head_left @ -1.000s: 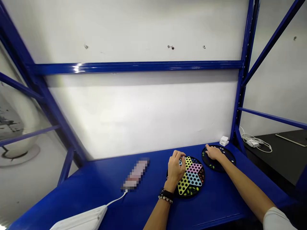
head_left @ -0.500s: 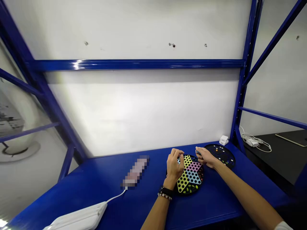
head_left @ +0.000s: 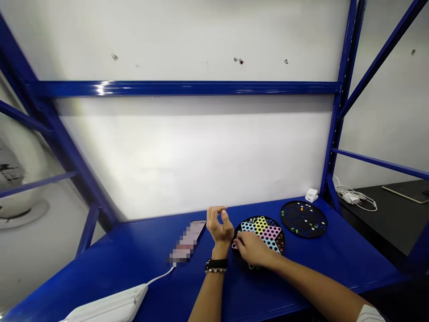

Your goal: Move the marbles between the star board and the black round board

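Note:
A round black game board [head_left: 264, 232] with a star of yellow, pink and blue pegholes lies on the blue shelf [head_left: 150, 277]. My right hand [head_left: 250, 248] rests on the board's near left part, fingers curled over something small that I cannot make out. My left hand [head_left: 218, 226] hovers raised just left of the board, thumb and fingers loosely curled, with nothing visible in them. Its wrist wears a black band and a bead bracelet. A second round black tray [head_left: 304, 218] with a few coloured pegs lies further right, away from both hands.
A blurred-out phone [head_left: 187, 241] lies left of my left hand with a white cable running to a white device [head_left: 107, 306] at the front left. A small white box [head_left: 311, 195] sits by the blue upright. White cables [head_left: 355, 197] lie on the black table to the right.
My right hand left the black tray at the right and came across to the near left part of the star board. My left hand lifted off the board and shifted left.

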The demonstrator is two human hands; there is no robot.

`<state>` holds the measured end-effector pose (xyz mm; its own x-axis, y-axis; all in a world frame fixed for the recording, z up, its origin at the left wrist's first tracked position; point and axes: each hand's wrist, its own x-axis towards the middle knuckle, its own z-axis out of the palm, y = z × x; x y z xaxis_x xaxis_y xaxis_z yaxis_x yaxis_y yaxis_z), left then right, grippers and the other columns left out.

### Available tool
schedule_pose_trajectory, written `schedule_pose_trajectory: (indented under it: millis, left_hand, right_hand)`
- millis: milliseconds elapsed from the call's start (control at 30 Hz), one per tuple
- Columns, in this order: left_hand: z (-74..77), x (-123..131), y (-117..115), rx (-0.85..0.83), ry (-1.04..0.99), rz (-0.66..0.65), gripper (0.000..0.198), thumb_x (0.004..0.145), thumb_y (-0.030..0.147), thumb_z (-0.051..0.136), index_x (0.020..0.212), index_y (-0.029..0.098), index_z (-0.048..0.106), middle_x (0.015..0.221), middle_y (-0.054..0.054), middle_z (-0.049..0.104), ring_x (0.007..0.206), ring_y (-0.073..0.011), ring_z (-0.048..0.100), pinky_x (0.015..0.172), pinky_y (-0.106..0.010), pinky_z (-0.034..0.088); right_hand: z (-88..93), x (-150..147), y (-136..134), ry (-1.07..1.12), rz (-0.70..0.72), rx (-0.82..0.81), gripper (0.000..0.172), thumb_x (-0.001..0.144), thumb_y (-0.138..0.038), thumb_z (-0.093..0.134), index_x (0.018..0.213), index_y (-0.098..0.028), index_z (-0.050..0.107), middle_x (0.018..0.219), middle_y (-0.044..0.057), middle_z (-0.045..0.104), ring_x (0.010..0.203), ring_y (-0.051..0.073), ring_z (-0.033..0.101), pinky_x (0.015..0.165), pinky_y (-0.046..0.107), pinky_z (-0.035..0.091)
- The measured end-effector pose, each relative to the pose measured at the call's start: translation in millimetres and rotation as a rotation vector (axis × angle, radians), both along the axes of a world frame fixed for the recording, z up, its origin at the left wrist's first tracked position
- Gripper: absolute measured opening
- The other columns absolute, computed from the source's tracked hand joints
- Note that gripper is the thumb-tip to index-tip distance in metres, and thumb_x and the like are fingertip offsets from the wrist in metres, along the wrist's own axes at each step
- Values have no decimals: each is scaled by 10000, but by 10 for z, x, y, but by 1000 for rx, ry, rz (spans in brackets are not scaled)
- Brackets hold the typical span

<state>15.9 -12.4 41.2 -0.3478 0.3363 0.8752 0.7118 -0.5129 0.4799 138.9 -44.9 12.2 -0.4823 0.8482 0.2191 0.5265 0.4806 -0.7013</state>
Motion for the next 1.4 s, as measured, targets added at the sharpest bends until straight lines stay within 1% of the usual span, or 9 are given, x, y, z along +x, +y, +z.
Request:
schedule_pose_trajectory:
  millis: [167, 433, 567, 700, 767, 867, 1067, 1200, 1400]
  left_hand:
    - [5, 19, -6, 12, 3, -19, 194, 916, 244, 397, 801, 193, 545, 804, -42, 559, 757, -178, 534, 688, -313, 445]
    - [47, 70, -31, 36, 6, -63, 187, 909, 222, 414, 786, 194, 553, 787, -32, 555, 734, -171, 525, 682, -312, 436]
    - [42, 60, -32, 1, 13, -70, 200, 913, 243, 406, 789, 197, 556, 794, -34, 556, 743, -172, 531, 689, -314, 448]
    - [31, 50, -30, -35, 14, -42, 212, 920, 265, 391, 794, 202, 550, 807, -43, 561, 771, -180, 540, 701, -317, 463]
    - [25, 43, -25, -55, 20, -35, 218, 926, 274, 382, 800, 204, 545, 814, -45, 559, 775, -181, 541, 700, -317, 466]
    - [17, 39, -17, -89, 29, -61, 215, 932, 277, 383, 817, 204, 550, 836, -47, 557, 786, -181, 545, 702, -316, 467]
    - [10, 97, -21, -204, 57, -129, 186, 931, 280, 426, 858, 205, 580, 867, -42, 564, 774, -172, 547, 688, -299, 471]
    - [-9, 151, -29, -249, 110, -158, 189, 938, 279, 419, 860, 209, 576, 879, -42, 575, 778, -171, 553, 690, -295, 472]
    - [-40, 176, -28, -285, 152, -176, 203, 942, 291, 404, 866, 217, 576, 879, -41, 583, 776, -178, 560, 699, -306, 475]
  right_hand:
    - [-80, -23, -145, -423, 63, 290, 280, 960, -307, 372, 978, -155, 607, 995, 136, 640, 881, 252, 610, 739, 363, 473]
    - [-107, -41, -318, -438, 81, 384, 307, 862, -268, 480, 1103, -92, 555, 1078, 199, 564, 994, 321, 502, 862, 504, 446]
    - [-104, -43, -343, -355, 154, 317, 409, 830, -302, 514, 1176, -85, 515, 1162, 223, 530, 1073, 353, 463, 934, 572, 383]
    - [22, 78, -168, -15, 190, -39, 407, 863, -309, 458, 1235, -143, 477, 1248, 155, 495, 1175, 285, 446, 1021, 493, 362]
    - [113, 227, -42, 197, 147, -229, 371, 897, -301, 395, 1242, -187, 473, 1266, 111, 492, 1206, 229, 450, 1045, 422, 363]
    - [203, 583, 123, 316, 21, -279, 356, 920, -331, 371, 1242, -217, 472, 1288, 85, 473, 1240, 203, 437, 1073, 381, 343]
    - [43, 1630, 264, -101, -228, -12, 337, 912, -393, 415, 1192, -239, 522, 1319, 88, 476, 1251, 252, 413, 1088, 446, 302]
    - [-183, 2231, 287, -350, -384, -9, 360, 921, -368, 382, 1232, -244, 514, 1318, 95, 514, 1236, 255, 451, 1026, 420, 363]
    - [-371, 2506, 256, -298, -396, -53, 364, 907, -332, 342, 1184, -264, 568, 1284, 64, 571, 1204, 256, 481, 1033, 429, 357]
